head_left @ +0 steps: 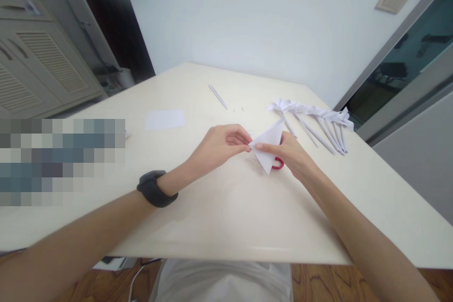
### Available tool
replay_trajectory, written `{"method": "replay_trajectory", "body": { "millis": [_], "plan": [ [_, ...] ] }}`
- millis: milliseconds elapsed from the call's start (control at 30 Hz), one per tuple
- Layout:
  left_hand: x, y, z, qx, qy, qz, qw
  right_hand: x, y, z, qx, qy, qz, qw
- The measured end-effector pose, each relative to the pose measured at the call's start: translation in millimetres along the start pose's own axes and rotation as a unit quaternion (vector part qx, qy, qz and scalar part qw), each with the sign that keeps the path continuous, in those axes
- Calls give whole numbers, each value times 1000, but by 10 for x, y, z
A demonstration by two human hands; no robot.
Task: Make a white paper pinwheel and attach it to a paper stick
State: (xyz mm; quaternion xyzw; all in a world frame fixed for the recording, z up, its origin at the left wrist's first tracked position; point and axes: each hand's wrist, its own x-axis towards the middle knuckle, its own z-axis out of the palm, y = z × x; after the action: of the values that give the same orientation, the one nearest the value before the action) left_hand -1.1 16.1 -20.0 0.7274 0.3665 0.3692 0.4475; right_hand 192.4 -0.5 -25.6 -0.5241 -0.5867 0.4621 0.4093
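Both forearms bare, no sleeves in view. Left wrist: dark grey/black band [156, 189], wide, matte, smooth rounded casing, no visible face or markings. Right wrist bare, no rings on the fingers [236, 140]. Light grey/white garment [222, 281] at torso, bottom edge of view.

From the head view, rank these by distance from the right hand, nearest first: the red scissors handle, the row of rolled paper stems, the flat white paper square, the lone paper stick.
1. red scissors handle: right under the right hand.
2. row of rolled paper stems: just beyond it, to the right.
3. lone paper stick and flat white paper square: both off to the left, stick farther back; too close to call.
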Motion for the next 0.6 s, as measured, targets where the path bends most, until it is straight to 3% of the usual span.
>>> {"method": "replay_trajectory", "body": {
  "millis": [433,600],
  "plan": [
    [1,-17,8,-9,6,-8,1000,-19,-20,27,-2,6,1,1000],
    [44,-56,-49,-15,26,-11,999,-15,-36,-31,19,-54,-25,998]
  ]
}}
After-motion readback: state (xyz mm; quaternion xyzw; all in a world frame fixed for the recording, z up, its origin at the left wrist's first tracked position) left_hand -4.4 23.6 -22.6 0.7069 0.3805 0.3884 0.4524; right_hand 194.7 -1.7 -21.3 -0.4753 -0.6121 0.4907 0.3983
